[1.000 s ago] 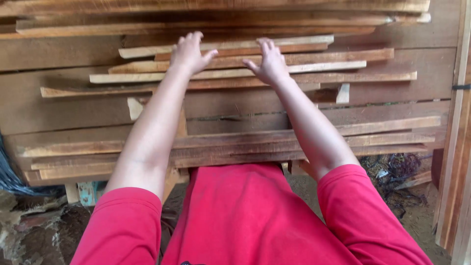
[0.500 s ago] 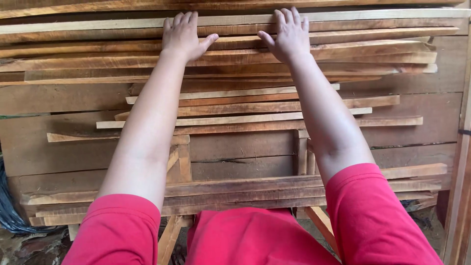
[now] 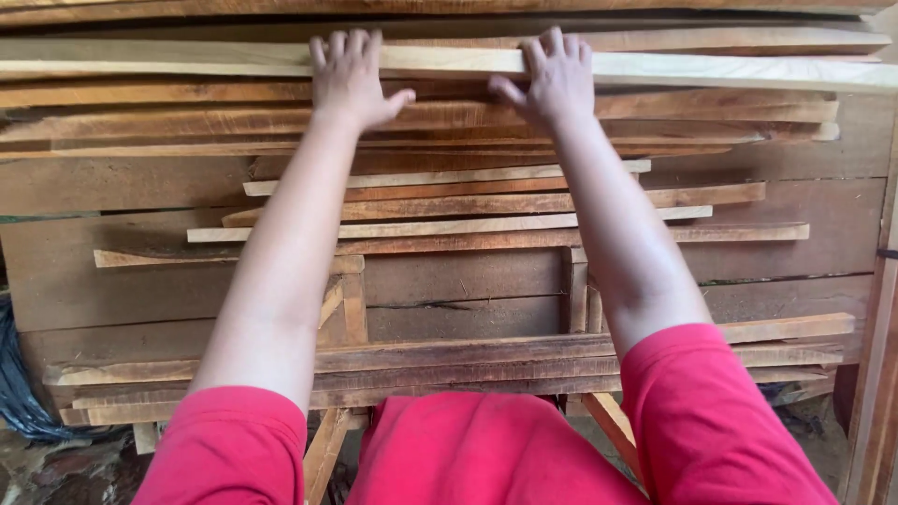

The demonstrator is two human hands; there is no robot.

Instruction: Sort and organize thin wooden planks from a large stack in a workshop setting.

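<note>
The pale wooden strip (image 3: 655,67) lies crosswise near the top of the view, at twelve o'clock, running from the left edge to the right edge over a heap of darker boards. The left hand (image 3: 348,77) and the right hand (image 3: 557,77) both rest on it, fingers hooked over its far edge and thumbs spread below, so each hand is closed loosely on the strip rather than flat and wide. A second ago the hands were lower, on shorter strips in the middle of the stack; half a second ago they were reaching toward this level, and now they have settled on the long pale strip, which reads as the piece now chosen for handling. Just beneath it, toward six o'clock, lie the reddish planks (image 3: 711,110), stacked close and touching it from below. Farther down sit the short staggered strips (image 3: 524,201) and the lower bundle of battens (image 3: 449,360), resting on a wooden trestle leg (image 3: 354,309). The person's red shirt (image 3: 486,449) fills the bottom. Another board lies right above the pale strip and may hinder lifting it.
</note>
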